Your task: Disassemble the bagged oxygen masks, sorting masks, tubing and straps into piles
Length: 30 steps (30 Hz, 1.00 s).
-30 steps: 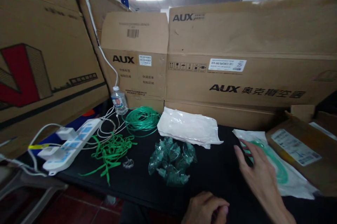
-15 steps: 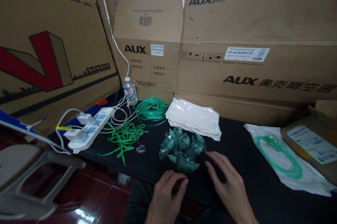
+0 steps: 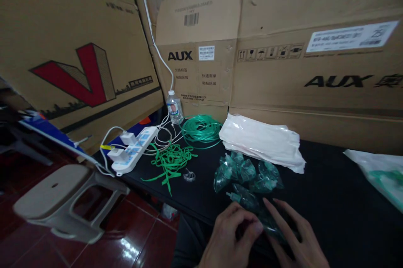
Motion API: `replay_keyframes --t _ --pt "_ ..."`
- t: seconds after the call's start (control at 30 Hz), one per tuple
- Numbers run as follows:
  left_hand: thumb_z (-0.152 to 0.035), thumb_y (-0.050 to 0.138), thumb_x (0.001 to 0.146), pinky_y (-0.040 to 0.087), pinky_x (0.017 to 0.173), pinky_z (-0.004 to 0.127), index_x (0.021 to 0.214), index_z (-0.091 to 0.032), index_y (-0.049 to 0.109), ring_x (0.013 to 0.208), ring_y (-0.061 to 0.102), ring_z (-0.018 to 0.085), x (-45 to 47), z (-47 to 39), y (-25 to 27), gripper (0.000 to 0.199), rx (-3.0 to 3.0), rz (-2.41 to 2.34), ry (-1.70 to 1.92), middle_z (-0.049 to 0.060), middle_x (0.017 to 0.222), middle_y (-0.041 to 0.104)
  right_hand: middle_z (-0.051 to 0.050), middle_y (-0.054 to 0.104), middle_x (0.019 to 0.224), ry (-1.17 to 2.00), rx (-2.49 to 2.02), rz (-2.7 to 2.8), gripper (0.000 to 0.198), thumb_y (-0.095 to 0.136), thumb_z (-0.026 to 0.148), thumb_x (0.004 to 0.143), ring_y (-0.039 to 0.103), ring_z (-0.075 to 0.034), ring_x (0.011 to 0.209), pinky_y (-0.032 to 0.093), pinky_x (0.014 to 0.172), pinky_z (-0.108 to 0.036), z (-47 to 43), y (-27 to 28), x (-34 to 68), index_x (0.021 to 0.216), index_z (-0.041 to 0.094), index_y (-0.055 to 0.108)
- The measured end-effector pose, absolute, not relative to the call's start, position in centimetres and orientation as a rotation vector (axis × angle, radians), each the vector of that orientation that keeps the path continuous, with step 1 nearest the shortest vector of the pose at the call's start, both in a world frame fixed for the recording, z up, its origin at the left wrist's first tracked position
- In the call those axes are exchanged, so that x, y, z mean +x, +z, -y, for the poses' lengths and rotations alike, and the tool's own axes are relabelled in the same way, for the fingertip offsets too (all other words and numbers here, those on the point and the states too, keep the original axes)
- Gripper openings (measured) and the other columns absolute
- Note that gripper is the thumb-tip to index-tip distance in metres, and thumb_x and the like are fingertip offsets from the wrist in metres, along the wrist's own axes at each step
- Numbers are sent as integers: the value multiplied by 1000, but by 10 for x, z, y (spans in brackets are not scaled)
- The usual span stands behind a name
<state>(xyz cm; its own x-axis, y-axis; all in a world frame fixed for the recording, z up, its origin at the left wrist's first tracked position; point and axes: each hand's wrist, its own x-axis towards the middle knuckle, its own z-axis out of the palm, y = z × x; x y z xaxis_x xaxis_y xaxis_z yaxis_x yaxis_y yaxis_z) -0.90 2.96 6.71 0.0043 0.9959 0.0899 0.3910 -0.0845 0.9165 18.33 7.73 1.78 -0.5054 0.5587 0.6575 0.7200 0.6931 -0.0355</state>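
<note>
Several clear green plastic oxygen masks (image 3: 226,171) lie in a cluster on the black table. The nearest oxygen mask (image 3: 247,199) is at my hands, its small connector pointing left. My right hand (image 3: 294,234) has its bent fingers around the right end of this mask, which partly hides it. Just left of that, my left hand (image 3: 236,234) is closed, thumb and forefinger pressed together beside the mask. Whatever may be in that pinch is hidden.
Behind the masks lies a stack of white packets (image 3: 261,138). Left of them are coiled green tubing (image 3: 201,129), tangled green straps (image 3: 171,159), a small clear piece (image 3: 189,175), a water bottle (image 3: 174,108) and a power strip (image 3: 137,150). A bagged green item (image 3: 384,175) lies right.
My right hand has moved in onto the nearest mask and drawn its right end nearer. My left hand has come up beside it, still pinched. The view has turned left.
</note>
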Motion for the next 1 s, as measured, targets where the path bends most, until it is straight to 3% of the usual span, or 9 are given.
replay_keyframes --t 0.13,0.2,0.3,0.4,0.53,0.73,0.87,1.0 --pt "-28 64 102 54 79 24 114 -25 73 89 69 16 -48 -25 59 16 1743 -1532 1163 2 103 71 -16 70 120 -416 -901 2241 40 33 25 111 73 -28 101 62 80 -38 -77 23 180 141 16 58" --pt "-27 60 104 53 93 31 121 -26 68 106 67 20 -84 -26 56 19 1978 -1753 1201 5 113 70 -15 73 118 -417 -866 2227 38 32 21 111 72 -27 101 59 82 -37 -76 27 177 131 16 64" --pt "-30 59 105 48 106 41 138 -24 58 122 61 25 -140 -35 58 34 2387 -1986 876 9 131 67 -16 75 112 -319 -896 2147 33 41 27 110 73 -27 98 57 85 -37 -72 29 173 128 12 64" --pt "-35 53 107 47 107 44 141 -23 57 131 57 27 -175 -48 65 36 2618 -1954 560 9 139 68 -14 76 109 -184 -911 2076 35 52 35 108 75 -24 96 57 90 -35 -68 25 169 131 11 63" --pt "-36 48 109 45 104 43 140 -26 61 129 61 26 -187 -62 71 35 2685 -1918 385 5 136 73 -11 75 112 -28 -896 2118 36 50 39 108 78 -19 97 62 90 -26 -67 24 160 134 16 61" --pt "-34 44 110 43 101 45 129 -26 70 118 65 27 -184 -72 80 33 2728 -1939 248 6 126 77 -10 76 120 165 -972 2100 43 52 47 106 79 -24 103 66 92 -32 -66 27 153 142 24 57" --pt "-32 44 110 44 99 44 130 -28 70 114 64 27 -180 -75 89 33 2764 -1886 160 7 124 76 -8 75 122 277 -951 1994 36 55 41 106 78 -20 106 62 97 -25 -65 31 157 138 25 56" --pt "-31 48 109 44 100 45 128 -28 69 115 63 27 -181 -80 91 29 2756 -1838 90 7 124 72 -5 78 116 379 -956 1936 30 57 43 105 79 -16 99 62 90 -18 -65 37 159 131 27 58"
